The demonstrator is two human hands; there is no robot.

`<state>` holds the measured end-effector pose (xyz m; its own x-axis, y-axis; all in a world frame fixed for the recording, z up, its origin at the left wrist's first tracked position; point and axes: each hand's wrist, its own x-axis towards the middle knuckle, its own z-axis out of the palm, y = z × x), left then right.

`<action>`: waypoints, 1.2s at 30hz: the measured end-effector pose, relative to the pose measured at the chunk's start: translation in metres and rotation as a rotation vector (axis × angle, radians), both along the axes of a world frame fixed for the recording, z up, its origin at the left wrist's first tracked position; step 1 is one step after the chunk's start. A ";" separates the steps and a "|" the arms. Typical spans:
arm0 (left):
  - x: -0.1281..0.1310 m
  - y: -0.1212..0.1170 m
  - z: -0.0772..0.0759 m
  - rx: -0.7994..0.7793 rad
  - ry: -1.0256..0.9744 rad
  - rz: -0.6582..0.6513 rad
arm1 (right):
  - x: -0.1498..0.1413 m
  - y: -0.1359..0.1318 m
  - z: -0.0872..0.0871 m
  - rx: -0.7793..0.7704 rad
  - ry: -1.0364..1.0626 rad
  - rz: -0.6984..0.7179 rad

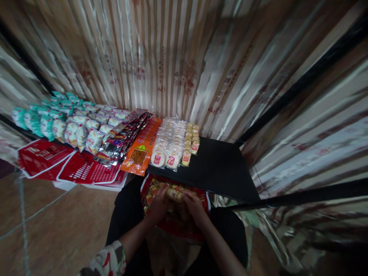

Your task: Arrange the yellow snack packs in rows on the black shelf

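In the head view, a black shelf lined with teal packets, an orange pouch and 2 rows of round crackers stands before a striped curtain. Below its front edge, a red bag between the person's legs holds yellow-wrapped snacks; at its mouth, the left hand and right hand, fingers curled closed, grip a snack bundle between them.

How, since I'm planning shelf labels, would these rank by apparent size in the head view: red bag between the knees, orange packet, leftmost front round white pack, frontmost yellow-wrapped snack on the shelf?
1. Red bag, though partly covered
2. Orange packet
3. Round white pack
4. Yellow-wrapped snack, only somewhat smaller
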<state>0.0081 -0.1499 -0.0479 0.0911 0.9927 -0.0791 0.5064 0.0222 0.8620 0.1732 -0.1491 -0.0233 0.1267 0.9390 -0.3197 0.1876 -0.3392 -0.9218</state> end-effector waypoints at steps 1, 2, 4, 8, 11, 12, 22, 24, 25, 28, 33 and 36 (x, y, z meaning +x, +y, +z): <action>0.002 -0.001 0.003 0.009 -0.008 -0.019 | 0.001 -0.002 0.007 -0.016 0.039 -0.018; 0.004 -0.001 0.007 0.021 -0.017 -0.034 | 0.003 -0.003 0.013 -0.030 0.080 -0.037; 0.009 -0.002 0.014 0.053 -0.034 -0.046 | 0.005 -0.005 0.024 -0.056 0.163 -0.072; 0.017 -0.005 0.031 0.032 -0.060 -0.063 | 0.009 -0.005 0.042 -0.075 0.301 -0.138; 0.023 -0.006 0.042 -0.064 -0.047 -0.092 | 0.013 -0.004 0.052 -0.052 0.398 -0.214; 0.025 -0.007 0.044 -0.085 -0.053 -0.105 | 0.014 -0.003 0.054 -0.053 0.424 -0.234; 0.044 0.005 0.049 -0.312 -0.509 -0.139 | 0.038 0.000 0.055 -0.037 0.360 -0.209; 0.049 0.010 0.050 -0.311 -0.566 -0.139 | 0.042 0.001 0.057 -0.035 0.362 -0.209; 0.052 0.012 0.051 -0.302 -0.582 -0.136 | 0.043 0.001 0.058 -0.032 0.365 -0.199; 0.068 0.019 0.055 -0.291 -0.603 -0.122 | 0.044 0.002 0.060 -0.022 0.369 -0.119; 0.100 0.037 0.058 -0.328 -0.572 -0.079 | 0.049 0.014 0.056 0.099 0.328 -0.121; 0.113 0.046 0.060 -0.262 -0.434 -0.016 | 0.061 0.032 0.053 0.177 0.224 -0.216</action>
